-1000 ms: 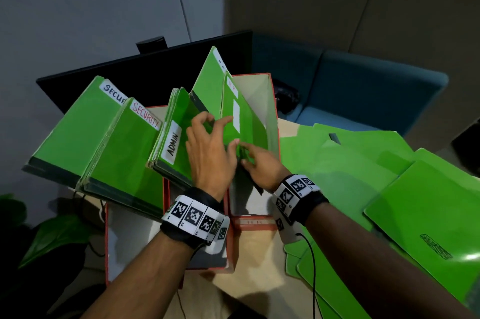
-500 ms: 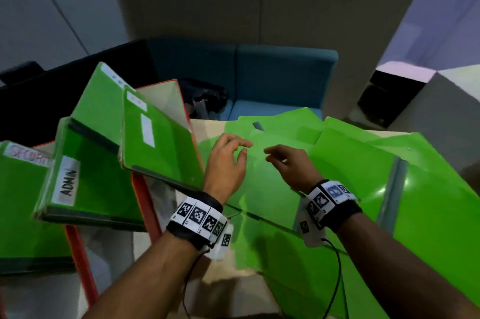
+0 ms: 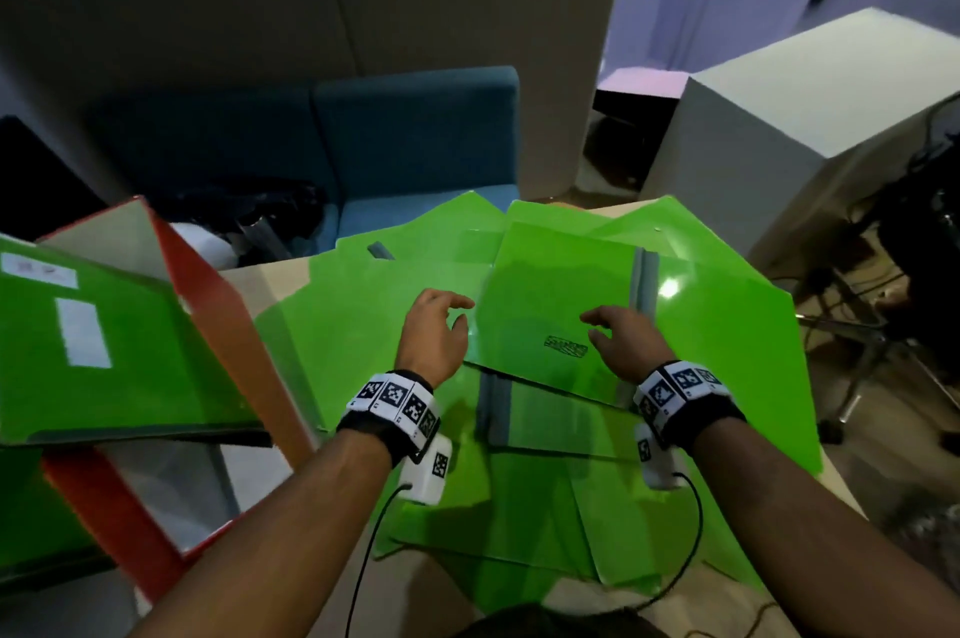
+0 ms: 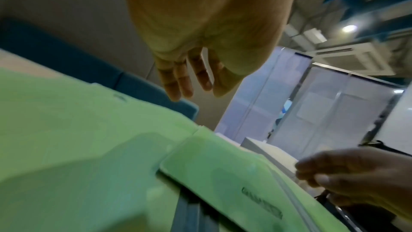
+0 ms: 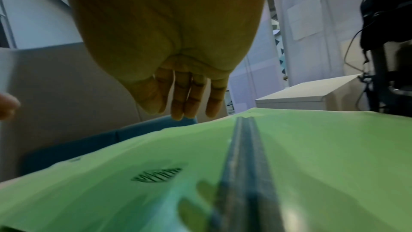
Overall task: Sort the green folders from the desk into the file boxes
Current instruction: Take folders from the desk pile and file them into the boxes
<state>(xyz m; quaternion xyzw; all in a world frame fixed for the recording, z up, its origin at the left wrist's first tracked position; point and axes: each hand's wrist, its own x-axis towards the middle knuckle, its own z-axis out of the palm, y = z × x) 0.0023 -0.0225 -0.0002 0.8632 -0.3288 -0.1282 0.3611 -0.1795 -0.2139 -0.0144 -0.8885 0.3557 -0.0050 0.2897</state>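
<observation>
Several green folders lie spread over the desk (image 3: 260, 278). The topmost green folder (image 3: 545, 304), with a grey spine strip and a dark stamp, lies between my hands. My left hand (image 3: 436, 330) hovers over its left edge with relaxed fingers, holding nothing. My right hand (image 3: 618, 336) hovers over its right part, near the spine, also empty. At the left stands a red file box (image 3: 218, 294) with a labelled green folder (image 3: 104, 351) leaning out of it. In the wrist views my left hand (image 4: 189, 80) and right hand (image 5: 189, 98) hang with straight fingers above green folders (image 4: 78, 138) (image 5: 312, 147).
A blue sofa (image 3: 405, 133) stands behind the desk. A white cabinet (image 3: 779, 117) is at the right, with cables and a chair base (image 3: 883, 351) beside it. A black monitor (image 3: 31, 180) sits at the far left. Wrist cables hang below my arms.
My view has swung right, from the file boxes to the folder pile. Both hands left the folder in the box and moved right over the top folder on the desk.
</observation>
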